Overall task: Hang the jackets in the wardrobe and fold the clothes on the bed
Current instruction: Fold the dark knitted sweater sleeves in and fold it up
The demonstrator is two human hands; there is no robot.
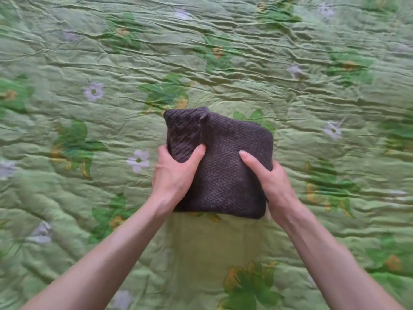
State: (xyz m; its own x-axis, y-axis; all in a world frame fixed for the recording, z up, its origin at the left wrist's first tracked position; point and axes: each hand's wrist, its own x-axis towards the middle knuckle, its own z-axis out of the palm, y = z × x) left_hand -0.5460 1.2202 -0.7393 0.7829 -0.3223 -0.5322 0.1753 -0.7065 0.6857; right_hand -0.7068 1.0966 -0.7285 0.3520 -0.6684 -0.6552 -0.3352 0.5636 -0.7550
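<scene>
A dark brown knitted garment (225, 166), folded into a thick square bundle, is held between both my hands over the bed. My left hand (173, 175) grips its left side, thumb on top and fingers hidden under the fabric. On the right side my right hand (271, 182) grips the bundle the same way, with its thumb lying across the knit. A ribbed part of the garment shows at the upper left corner of the bundle. I cannot tell whether the bundle touches the bed.
A wrinkled green bedspread (312, 86) with a leaf and flower print fills the whole view. No other clothes, hangers or wardrobe are in sight.
</scene>
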